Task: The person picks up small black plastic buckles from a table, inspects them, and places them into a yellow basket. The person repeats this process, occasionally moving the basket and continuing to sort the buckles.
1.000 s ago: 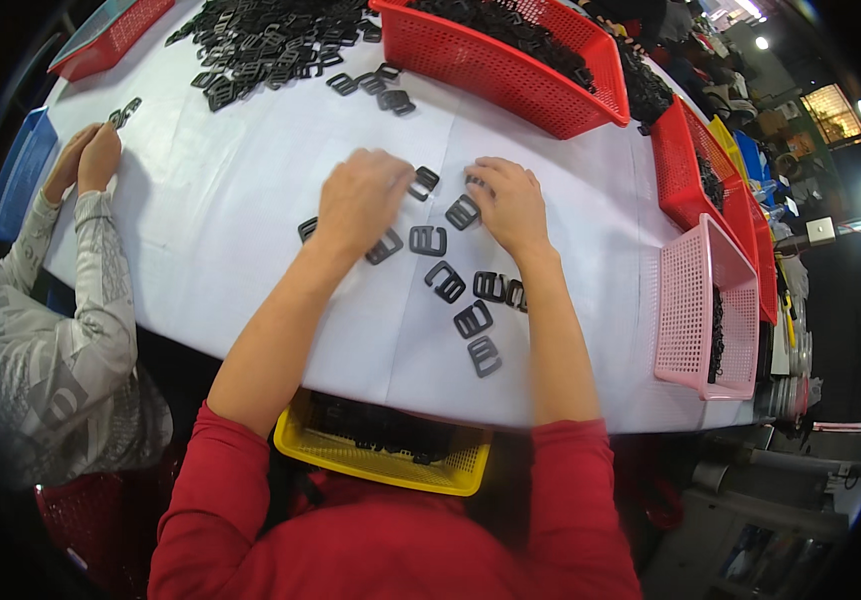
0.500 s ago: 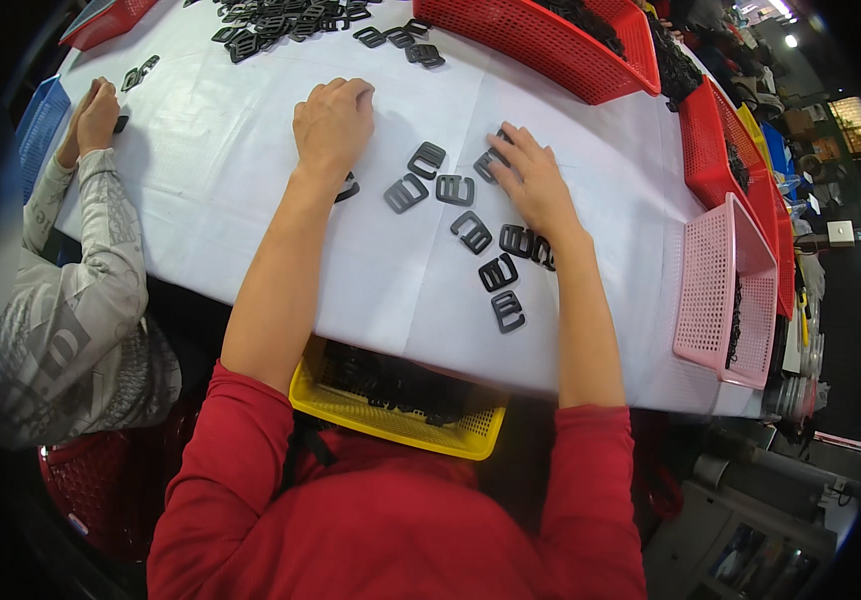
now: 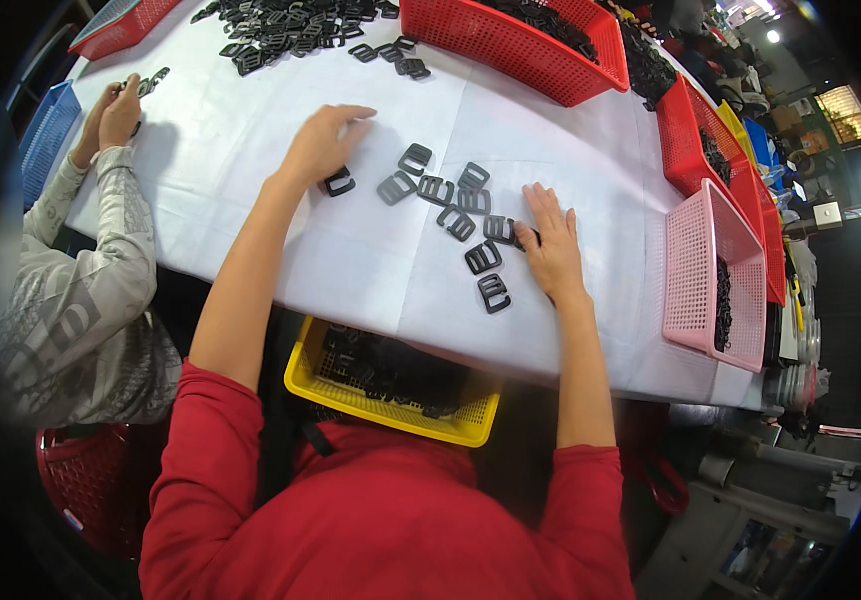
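Observation:
Several black and dark grey plastic strap buckles (image 3: 436, 190) lie loose on the white-covered table in front of me. My left hand (image 3: 325, 143) is open just above the tabletop, fingers pointing right and slightly blurred. Beside its wrist lies a single black buckle (image 3: 339, 182), partly hidden by the hand. On the right, my right hand (image 3: 550, 245) rests with fingers stretched out, next to the loose group. Its thumb side covers part of a dark buckle (image 3: 522, 237). The closest of these to me is a black buckle (image 3: 494, 293).
A large heap of black buckles (image 3: 295, 25) lies at the far side. Red baskets (image 3: 520, 55) and a pink basket (image 3: 690, 265) line the far and right edges. Below the near edge is a yellow basket (image 3: 380, 410) of dark pieces. At left a co-worker's hands (image 3: 115, 120) handle a dark piece.
My right hand has drawn nearer to me, uncovering two buckles beneath where its fingers were. My left hand has stretched its fingers and shifted leftward, showing more of the buckle by its wrist.

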Demonstrator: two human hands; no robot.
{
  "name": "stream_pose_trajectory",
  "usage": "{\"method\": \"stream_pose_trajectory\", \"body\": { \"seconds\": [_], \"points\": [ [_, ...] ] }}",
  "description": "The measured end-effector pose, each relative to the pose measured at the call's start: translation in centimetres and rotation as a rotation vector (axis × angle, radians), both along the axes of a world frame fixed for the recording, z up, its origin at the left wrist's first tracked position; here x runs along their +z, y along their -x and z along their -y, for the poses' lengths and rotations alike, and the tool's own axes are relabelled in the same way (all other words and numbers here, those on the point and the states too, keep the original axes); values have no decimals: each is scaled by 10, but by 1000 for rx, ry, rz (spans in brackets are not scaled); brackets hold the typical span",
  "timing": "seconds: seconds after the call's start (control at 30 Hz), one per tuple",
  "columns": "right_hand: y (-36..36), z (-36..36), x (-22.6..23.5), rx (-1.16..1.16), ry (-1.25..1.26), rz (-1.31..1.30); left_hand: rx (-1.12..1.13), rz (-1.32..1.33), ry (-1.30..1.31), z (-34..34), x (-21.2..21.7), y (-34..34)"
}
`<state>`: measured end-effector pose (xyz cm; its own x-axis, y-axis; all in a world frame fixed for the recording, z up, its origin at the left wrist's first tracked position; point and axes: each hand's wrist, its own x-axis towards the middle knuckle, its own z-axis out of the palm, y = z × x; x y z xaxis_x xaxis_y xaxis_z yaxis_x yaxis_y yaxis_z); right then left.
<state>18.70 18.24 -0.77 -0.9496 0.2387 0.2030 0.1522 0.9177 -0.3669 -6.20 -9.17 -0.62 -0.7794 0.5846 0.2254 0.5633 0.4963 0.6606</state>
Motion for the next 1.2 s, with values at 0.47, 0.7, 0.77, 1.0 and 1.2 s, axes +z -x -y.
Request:
{"method": "stream_pose_trajectory", "body": {
  "seconds": [0.47,0.7,0.77,1.0,1.2],
  "points": [
    [-7,96,-3,249,287,-146,-191,-66,-295,-26,-18,-160],
    [-93,148,25,282,533,-99,-268,292,-339,36,22,-230],
    [-101,153,31,264,603,-115,-257,370,-350,38,33,-220],
    [-65,133,9,15,15,-377,-66,-310,-278,-44,8,-13],
    [-61,141,11,-3,-82,-376,218,-399,55,-106,-7,103]
  ]
}}
